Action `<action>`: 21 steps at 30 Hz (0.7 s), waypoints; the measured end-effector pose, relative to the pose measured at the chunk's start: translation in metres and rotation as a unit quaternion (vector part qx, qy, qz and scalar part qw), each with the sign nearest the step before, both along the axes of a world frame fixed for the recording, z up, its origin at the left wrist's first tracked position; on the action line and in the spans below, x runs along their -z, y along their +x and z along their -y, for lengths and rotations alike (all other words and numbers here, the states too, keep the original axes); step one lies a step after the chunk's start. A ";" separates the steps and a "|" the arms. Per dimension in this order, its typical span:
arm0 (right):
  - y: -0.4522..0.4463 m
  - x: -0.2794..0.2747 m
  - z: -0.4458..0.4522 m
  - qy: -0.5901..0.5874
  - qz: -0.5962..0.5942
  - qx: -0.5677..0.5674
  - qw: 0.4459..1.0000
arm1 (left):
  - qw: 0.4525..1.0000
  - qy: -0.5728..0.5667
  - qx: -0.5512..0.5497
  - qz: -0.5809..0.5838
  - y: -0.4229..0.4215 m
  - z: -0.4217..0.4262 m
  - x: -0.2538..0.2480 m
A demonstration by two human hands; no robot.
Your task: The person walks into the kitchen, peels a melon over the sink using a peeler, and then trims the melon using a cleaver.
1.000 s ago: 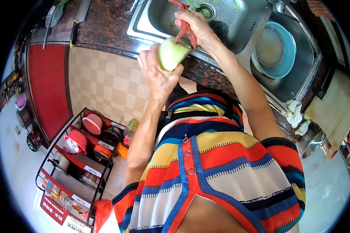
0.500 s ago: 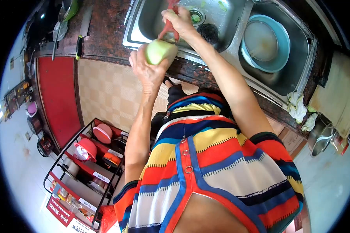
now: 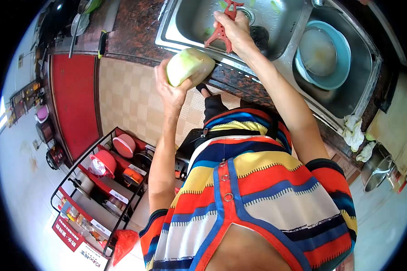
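My left hand [image 3: 171,90] is wrapped around a pale green, peeled gourd [image 3: 190,67], its exact kind unclear, at the front edge of the sink. A red peeler [image 3: 220,35] is gripped in my right hand [image 3: 235,29] above the left basin. Its forked head points toward me, a short gap from the gourd. Below, in the left sink basin [image 3: 190,22], green peel scraps [image 3: 275,6] lie near the drain [image 3: 248,16]. Beside my right wrist sits a dark round object [image 3: 259,38], partly hidden by the arm.
The right basin holds a light blue tub [image 3: 343,54] with cloudy contents. A knife [image 3: 102,44] lies on the dark counter [image 3: 135,31] to the left. Crumpled white cloths [image 3: 353,132] rest at the counter's right edge. A black rack [image 3: 83,165] with bowls stands lower left.
My right hand has drawn the peeler off the gourd, away to the upper right. The gourd has turned in my left hand, showing more of its long side. The view has shifted slightly.
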State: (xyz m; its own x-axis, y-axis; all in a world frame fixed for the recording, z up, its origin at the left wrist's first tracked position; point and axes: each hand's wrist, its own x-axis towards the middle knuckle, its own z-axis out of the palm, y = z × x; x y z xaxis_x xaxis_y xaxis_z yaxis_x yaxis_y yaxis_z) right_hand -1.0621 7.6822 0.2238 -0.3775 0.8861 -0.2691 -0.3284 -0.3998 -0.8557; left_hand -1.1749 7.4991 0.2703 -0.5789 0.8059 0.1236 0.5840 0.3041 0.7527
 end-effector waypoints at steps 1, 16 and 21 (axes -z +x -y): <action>-0.003 -0.008 0.002 -0.001 0.001 -0.001 1.000 | 1.000 -0.001 -0.001 0.001 0.000 0.000 -0.001; -0.014 -0.010 0.012 -0.027 -0.017 0.018 0.999 | 0.994 -0.016 -0.033 0.103 -0.017 0.004 0.007; -0.009 -0.003 -0.005 -0.008 0.054 -0.029 0.998 | 0.978 -0.157 -0.027 0.132 -0.024 -0.012 -0.021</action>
State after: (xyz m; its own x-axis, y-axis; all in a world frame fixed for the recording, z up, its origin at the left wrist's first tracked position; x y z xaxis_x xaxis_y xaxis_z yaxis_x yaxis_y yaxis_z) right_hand -1.0713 7.6871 0.2267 -0.3961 0.8590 -0.3244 -0.2109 -0.4290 -0.8784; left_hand -1.1991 7.5115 0.2911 -0.5995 0.7480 -0.2848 0.3589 0.5693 0.7396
